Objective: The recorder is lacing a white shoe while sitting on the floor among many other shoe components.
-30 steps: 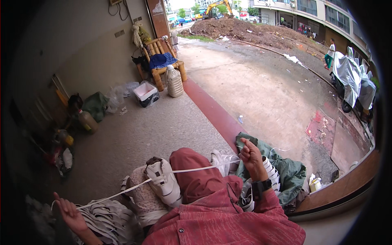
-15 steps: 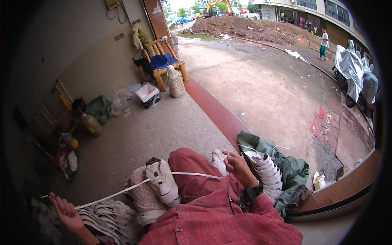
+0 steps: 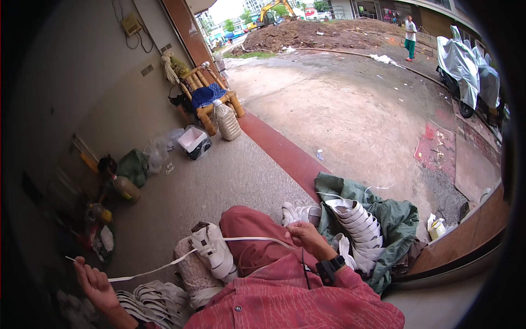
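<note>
A white sneaker upper (image 3: 212, 253) rests toe toward me on a pale patterned pad (image 3: 189, 267) by my thigh. A flat white shoelace (image 3: 246, 238) runs through it and out to both sides. At the far left, my left hand (image 3: 96, 285) is closed round one lace end, with its tip sticking out above the fingers. My right hand (image 3: 308, 237), a dark band on its wrist, pinches the other end over my right knee. Below my left hand lies a pile of white shoe uppers (image 3: 153, 301). Nested white uppers (image 3: 359, 227) stand beside my right hand.
A green tarp (image 3: 397, 219) lies under the nested uppers. Ahead are a bamboo chair (image 3: 200, 90), a large filled bottle (image 3: 227, 122) and a small white bin (image 3: 192, 139). Bags and bottles line the left wall. Outside, a person (image 3: 410, 38) stands near covered motorbikes (image 3: 460, 68).
My right hand has moved left and slightly down, toward the sneaker upper. My left hand has shifted slightly right, and the lace sags more. The whole view has turned a little.
</note>
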